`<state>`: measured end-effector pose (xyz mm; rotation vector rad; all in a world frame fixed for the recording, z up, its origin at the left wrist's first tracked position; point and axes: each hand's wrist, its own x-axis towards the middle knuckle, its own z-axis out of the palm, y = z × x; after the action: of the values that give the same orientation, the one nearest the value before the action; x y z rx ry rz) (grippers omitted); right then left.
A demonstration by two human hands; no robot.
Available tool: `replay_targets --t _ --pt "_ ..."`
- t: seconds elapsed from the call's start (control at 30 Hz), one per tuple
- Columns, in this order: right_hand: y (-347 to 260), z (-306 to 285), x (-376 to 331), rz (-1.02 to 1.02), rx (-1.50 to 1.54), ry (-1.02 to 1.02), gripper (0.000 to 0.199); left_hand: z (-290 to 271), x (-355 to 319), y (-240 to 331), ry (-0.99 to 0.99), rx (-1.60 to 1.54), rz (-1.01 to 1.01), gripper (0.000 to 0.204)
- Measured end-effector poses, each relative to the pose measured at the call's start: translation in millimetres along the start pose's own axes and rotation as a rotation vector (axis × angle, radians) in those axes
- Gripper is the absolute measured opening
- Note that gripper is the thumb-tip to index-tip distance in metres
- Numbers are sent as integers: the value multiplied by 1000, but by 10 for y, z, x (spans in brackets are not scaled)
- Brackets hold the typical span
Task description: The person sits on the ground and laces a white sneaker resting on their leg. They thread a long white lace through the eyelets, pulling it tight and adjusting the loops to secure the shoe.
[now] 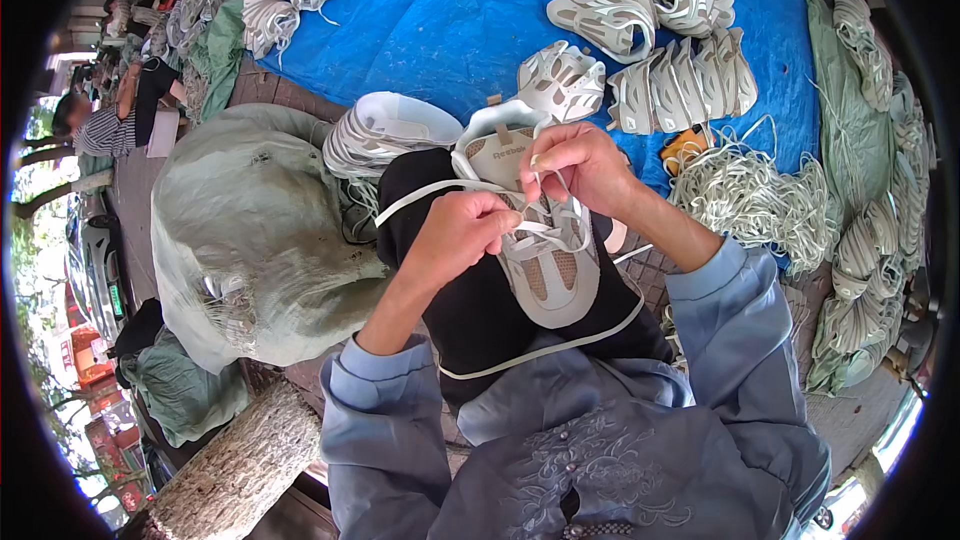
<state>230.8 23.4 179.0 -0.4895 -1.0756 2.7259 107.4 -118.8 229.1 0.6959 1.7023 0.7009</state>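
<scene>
A white and beige shoe upper [552, 290] lies across my lap, its toe toward me and its tongue at the far end. White shoelace [540, 232] crosses its lower eyelets. My left hand [462, 232] is closed in a pinch on the lace, left of the eyelet rows. On the other side my right hand [580, 165] pinches lace as well, above the eyelets near the tongue. A loose lace end loops out to the left past my left hand, and another runs over my dark-clad knees.
A blue tarp [430, 20] spreads ahead, bearing stacked shoe uppers [685, 85] and a heap of white laces [755, 200]. More uppers [385, 135] stand beside a large grey-green sack [260, 230] at left. Bundled uppers line the right edge. A person [120, 120] is at far left.
</scene>
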Motion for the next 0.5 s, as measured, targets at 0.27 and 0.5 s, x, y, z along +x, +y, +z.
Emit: replay_targets --t 0.27,0.5 --pt "120 -287 -48 -73 265 92 14 103 20 -52 48 -119 86 11" --pt "87 -366 -3 -140 405 78 15 262 -36 -124 389 401 431 22"
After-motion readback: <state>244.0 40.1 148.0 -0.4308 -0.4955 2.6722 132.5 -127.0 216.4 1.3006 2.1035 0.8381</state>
